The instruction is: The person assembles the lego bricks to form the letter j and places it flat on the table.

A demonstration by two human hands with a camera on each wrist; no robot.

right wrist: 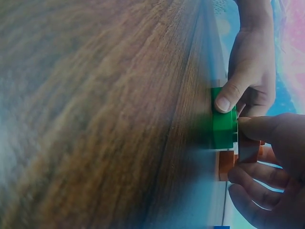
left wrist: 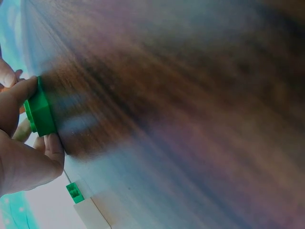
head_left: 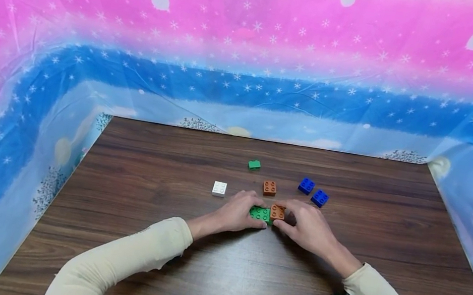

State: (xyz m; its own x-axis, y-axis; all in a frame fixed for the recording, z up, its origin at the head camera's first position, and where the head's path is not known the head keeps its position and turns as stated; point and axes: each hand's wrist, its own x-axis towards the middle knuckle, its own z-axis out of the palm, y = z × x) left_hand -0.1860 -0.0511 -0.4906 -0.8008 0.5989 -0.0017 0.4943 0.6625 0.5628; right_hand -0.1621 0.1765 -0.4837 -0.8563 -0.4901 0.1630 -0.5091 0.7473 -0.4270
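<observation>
A long green building brick (head_left: 259, 214) lies on the table, studs up, and my left hand (head_left: 241, 212) grips it by its sides, thumb at the near edge. My right hand (head_left: 308, 225) pinches an orange-brown brick (head_left: 278, 212) between thumb and fingers, over the green brick's right end. In the right wrist view the held orange-brown brick (right wrist: 249, 147) sits against the studded face of the green brick (right wrist: 223, 125); whether it is pressed fully down I cannot tell. The left wrist view shows the green brick (left wrist: 42, 112) between my left thumb and fingers.
Beyond my hands lies a second orange-brown brick (head_left: 269, 188), with a small green brick (head_left: 254, 165) farther back. A white brick (head_left: 219, 189) is to the left. Two blue bricks (head_left: 306, 185) lie at the right. A patterned cloth (head_left: 245, 87) surrounds the wooden table (head_left: 152, 155).
</observation>
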